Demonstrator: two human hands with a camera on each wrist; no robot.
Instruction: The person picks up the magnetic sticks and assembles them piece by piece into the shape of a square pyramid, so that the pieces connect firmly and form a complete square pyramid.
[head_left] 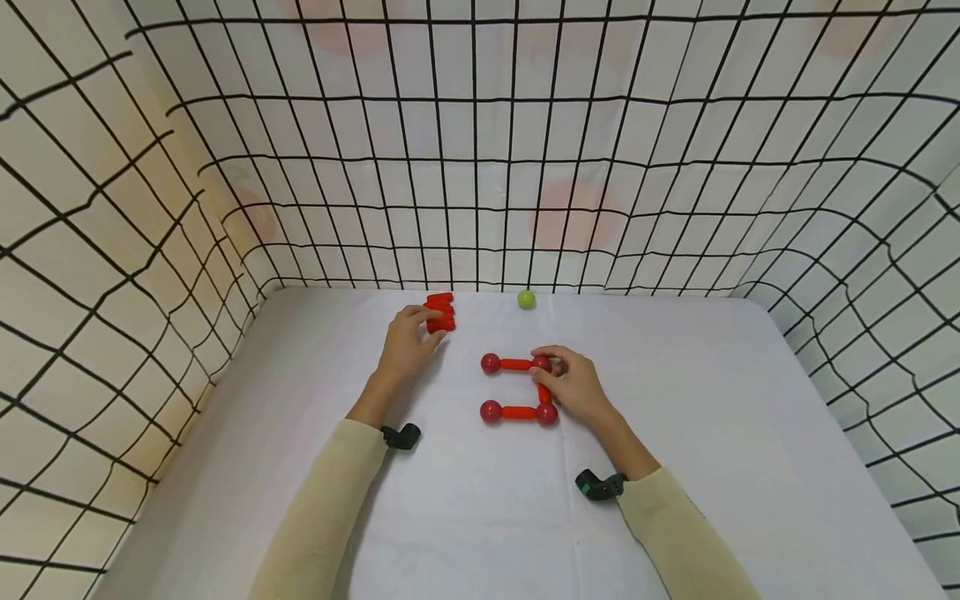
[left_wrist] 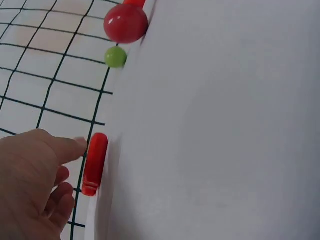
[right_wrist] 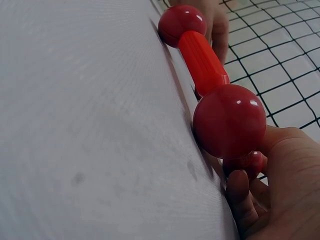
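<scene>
On the white table lies an open-sided frame of red balls and orange-red rods [head_left: 517, 412], its open side facing left. My right hand [head_left: 581, 387] grips the ball [right_wrist: 245, 162] at its far right corner, thumb and fingers around it. In the right wrist view, the near corner ball [right_wrist: 230, 121] partly covers that one. Farther back on the left, several loose red rods [head_left: 441, 325] lie in a small group. My left hand [head_left: 408, 342] is at this group, fingertips over it and thumb at its near side. The left wrist view shows the thumb tip right at one rod [left_wrist: 96, 162].
A small green ball [head_left: 527, 299] sits near the table's back edge. Black grid netting [head_left: 495, 158] over pale walls surrounds the table at the back and both sides. Dark wrist cameras [head_left: 600, 485] are strapped at both sleeves.
</scene>
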